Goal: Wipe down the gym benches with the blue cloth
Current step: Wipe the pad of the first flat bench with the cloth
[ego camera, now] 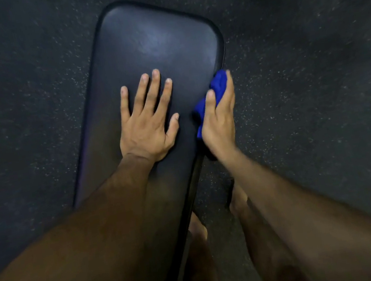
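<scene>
Looking straight down on a black padded bench [151, 47], running from the near edge up and away, rounded corners at the far end. Left hand [147, 124] flat on the pad near its middle, fingers straight and spread wide, gripping nothing, palm pressed down. Right hand [219, 120] at the bench's right edge, just beside the left hand, thumb on top and fingers wrapped round a bunched blue cloth [216, 88]. Cloth pinned against the side of the pad, bulging out past the fingertips toward the far end. Dark speckled floor [303, 71] all round the bench. Bare feet [239, 202] on that floor below the bench's right edge, partly hidden by the forearms.
</scene>
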Demonstrator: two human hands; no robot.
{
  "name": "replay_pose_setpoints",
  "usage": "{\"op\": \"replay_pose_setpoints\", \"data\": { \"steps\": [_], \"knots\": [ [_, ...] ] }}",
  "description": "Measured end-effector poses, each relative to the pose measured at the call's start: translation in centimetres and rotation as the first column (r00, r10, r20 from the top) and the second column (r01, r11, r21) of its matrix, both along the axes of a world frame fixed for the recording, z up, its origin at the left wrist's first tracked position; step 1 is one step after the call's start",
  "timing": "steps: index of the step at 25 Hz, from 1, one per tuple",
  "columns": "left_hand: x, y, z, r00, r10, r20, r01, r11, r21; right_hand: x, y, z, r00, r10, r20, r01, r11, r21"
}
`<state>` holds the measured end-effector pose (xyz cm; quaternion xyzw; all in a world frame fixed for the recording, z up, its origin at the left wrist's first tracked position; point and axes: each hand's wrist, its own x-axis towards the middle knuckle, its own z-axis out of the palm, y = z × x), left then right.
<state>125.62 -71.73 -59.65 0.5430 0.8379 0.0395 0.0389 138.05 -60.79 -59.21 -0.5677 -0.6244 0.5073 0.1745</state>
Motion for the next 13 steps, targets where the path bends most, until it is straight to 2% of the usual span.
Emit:
{"op": "replay_pose_setpoints", "data": {
  "steps": [3,6,9,13],
  "knots": [
    [0.1,0.0,0.1,1.000,-0.007,0.004,0.007,1.000,-0.009,-2.8,7.5,-0.7,1.000,0.027,-0.014,-0.027,0.999,0.018],
    [0.0,0.2,0.2,1.000,-0.008,0.009,0.008,1.000,-0.014,-3.6,10.2,-0.4,0.994,0.095,-0.046,-0.092,0.994,0.055],
    [0.0,0.3,0.2,1.000,-0.007,0.002,0.007,1.000,-0.019,-1.7,5.5,-0.1,0.998,0.060,-0.028,-0.059,0.998,0.035],
    [-0.1,0.2,0.1,1.000,-0.013,0.003,0.013,1.000,-0.018,1.8,-2.6,0.8,0.997,0.061,0.036,-0.057,0.993,-0.103]
  ]
}}
